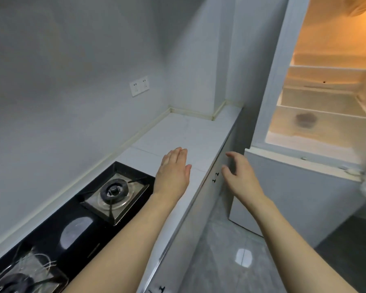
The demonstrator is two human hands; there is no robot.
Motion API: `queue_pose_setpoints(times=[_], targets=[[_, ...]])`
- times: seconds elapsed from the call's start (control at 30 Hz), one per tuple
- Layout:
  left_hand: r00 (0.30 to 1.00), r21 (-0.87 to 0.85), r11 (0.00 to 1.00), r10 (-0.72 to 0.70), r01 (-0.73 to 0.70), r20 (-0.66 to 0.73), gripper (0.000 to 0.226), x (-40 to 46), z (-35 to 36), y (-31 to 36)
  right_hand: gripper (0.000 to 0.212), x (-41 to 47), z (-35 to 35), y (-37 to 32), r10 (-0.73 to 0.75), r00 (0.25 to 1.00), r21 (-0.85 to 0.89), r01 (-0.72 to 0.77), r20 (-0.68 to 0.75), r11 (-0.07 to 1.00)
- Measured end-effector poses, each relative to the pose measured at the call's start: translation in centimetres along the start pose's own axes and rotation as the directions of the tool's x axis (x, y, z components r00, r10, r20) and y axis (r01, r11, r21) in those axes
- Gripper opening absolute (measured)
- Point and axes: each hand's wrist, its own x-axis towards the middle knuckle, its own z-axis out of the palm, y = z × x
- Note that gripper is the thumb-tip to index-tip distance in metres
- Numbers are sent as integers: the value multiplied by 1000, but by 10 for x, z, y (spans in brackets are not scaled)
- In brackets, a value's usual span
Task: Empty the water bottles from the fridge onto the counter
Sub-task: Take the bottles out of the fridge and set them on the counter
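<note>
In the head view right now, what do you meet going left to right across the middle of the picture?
Gas stove → left hand, flat and open over the white counter → right hand, fingers loosely spread past the counter edge, holding nothing → open fridge, lit inside. No water bottle shows clearly anywhere.
</note>
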Motion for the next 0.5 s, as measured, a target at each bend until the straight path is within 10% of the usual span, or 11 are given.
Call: queue_pose_setpoints(times=[0.5], targets=[[982,-96,981,174,-166,78,48,94,79,91,44,47,-72,99,170,978,14,-170,-123,985]])
